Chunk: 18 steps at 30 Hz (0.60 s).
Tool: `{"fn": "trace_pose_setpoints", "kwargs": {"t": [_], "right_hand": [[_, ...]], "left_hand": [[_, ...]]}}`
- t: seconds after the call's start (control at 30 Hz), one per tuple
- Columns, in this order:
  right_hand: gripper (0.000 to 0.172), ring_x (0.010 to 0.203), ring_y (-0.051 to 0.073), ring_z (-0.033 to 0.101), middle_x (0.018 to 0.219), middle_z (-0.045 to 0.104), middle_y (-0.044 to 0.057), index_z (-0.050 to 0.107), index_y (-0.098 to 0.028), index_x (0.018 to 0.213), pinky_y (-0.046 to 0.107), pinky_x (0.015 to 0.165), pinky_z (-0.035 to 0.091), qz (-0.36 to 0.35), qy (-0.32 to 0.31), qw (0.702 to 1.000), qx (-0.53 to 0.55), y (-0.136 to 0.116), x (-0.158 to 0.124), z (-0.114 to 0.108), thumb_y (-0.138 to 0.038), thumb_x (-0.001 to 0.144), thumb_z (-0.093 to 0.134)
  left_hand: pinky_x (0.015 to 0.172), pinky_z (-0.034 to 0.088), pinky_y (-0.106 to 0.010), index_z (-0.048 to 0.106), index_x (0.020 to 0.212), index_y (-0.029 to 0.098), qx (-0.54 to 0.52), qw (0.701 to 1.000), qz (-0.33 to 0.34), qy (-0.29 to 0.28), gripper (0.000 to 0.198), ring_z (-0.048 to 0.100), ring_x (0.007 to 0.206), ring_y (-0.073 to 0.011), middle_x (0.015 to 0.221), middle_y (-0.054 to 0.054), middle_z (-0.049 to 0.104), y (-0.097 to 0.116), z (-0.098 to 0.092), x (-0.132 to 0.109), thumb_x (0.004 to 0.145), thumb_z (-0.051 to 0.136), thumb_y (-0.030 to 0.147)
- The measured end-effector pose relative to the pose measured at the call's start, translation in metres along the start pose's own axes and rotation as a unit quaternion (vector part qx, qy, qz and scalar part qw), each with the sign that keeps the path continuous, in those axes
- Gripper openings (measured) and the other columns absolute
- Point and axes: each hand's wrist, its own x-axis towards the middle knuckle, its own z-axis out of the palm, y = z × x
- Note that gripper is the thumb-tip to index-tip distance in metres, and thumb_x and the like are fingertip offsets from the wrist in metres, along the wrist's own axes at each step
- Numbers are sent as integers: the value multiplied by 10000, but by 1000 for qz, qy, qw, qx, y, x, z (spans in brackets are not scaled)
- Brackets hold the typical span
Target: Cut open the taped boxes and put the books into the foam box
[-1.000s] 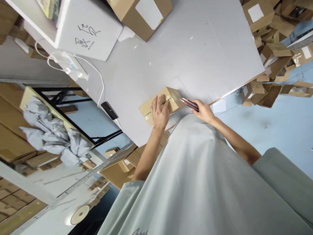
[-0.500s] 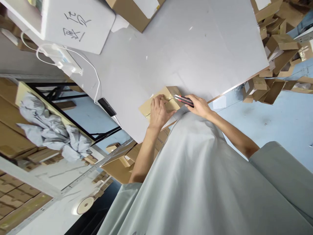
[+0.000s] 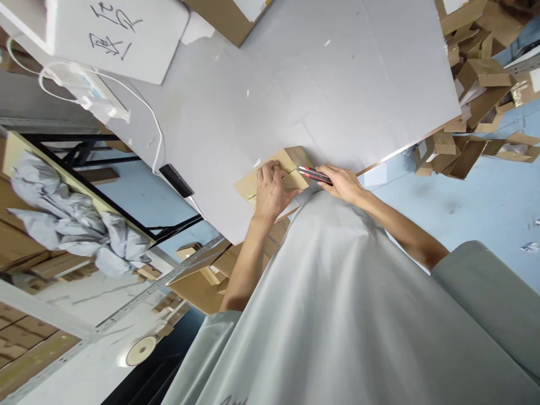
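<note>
Head view: left hand [image 3: 270,191] lies spread on the carton [image 3: 288,160], right hand [image 3: 342,183], reaching inward, grips a cutter [image 3: 315,175].

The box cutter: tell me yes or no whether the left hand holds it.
No, the right hand holds the box cutter, while the left hand rests on the cardboard box.

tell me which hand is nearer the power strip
Left. The left hand is on the box, below and to the right of the power strip in the picture; the right hand, holding the cutter, is farther right.
</note>
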Motion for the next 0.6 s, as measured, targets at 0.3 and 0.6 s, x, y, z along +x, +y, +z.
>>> {"fn": "trace_pose_setpoints", "kwargs": {"t": [0.3, 0.6], "right_hand": [[435, 1189, 343, 758, 1404, 756, 120, 611, -234, 1464, 442, 944, 602, 43, 14, 999, -6, 1, -40, -5, -334, 1041, 589], [465, 758, 216, 793, 997, 791, 61, 513, -268, 1271, 374, 684, 693, 194, 7, 919, 343, -20, 7, 28, -679, 1054, 543]], "left_hand": [[1275, 420, -671, 578, 1371, 195, -25, 999, 22, 11, 674, 499, 1530, -455, 1574, -259, 539, 5, 3, -5, 863, 919, 479], [1251, 429, -560, 690, 1357, 189, -39, 989, -90, 107, 452, 601, 1381, -364, 1394, -197, 719, -92, -36, -22, 1123, 459, 498]]}}
